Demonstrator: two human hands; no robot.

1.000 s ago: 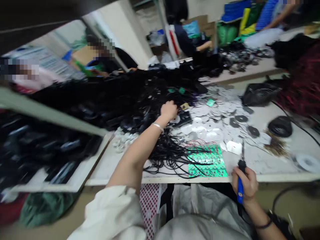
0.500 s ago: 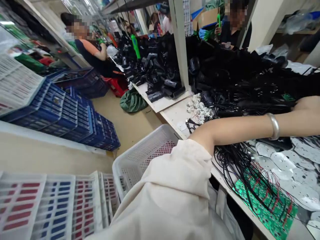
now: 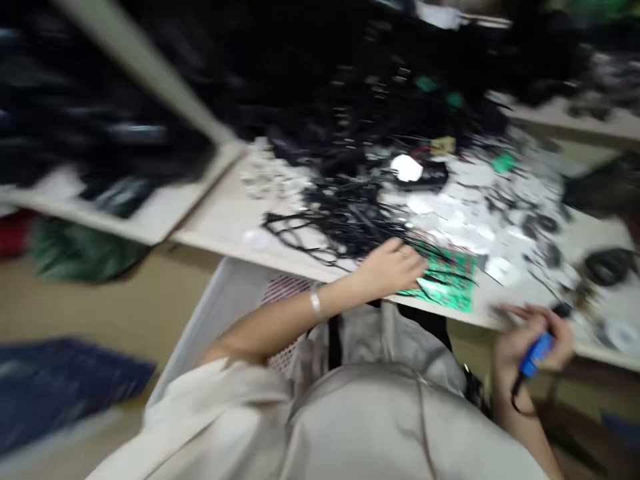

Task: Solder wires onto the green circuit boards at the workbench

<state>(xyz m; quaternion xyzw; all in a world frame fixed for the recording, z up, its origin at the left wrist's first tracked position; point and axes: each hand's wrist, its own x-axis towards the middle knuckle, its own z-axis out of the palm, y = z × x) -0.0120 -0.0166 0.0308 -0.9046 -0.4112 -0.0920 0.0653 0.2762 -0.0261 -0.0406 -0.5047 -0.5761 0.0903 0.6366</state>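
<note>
The left hand (image 3: 393,268) is resting at the left part of a green circuit-board panel (image 3: 447,295), its fingers bent and drawn close together. Blur is softening the fingertips, so I cannot tell whether they are pinching one of the black cables (image 3: 350,223) or only touching them. The panel is lying along the front edge of the white workbench (image 3: 210,217), and several cable ends are crossing its top, with thin red wires (image 3: 425,237) showing near its far edge. The rest of the cables are spreading in a tangle to the left of the panel. A silver bracelet (image 3: 315,303) is circling the left wrist.

The right hand (image 3: 537,337) is gripping a soldering iron (image 3: 537,353) by its blue handle, just in front of the bench edge and to the right of the panel, apart from it. The handle is slanting, its black upper end pointing up and to the right, while a black cord is trailing from its lower end.

Behind the panel, pale flat plates (image 3: 450,217) are lying scattered. Small white parts (image 3: 270,175) are sitting in a pile left of the tangle, and a wire spool (image 3: 621,335) is resting at the far right. A pale plastic basket (image 3: 193,343) is standing below the bench on the left.
</note>
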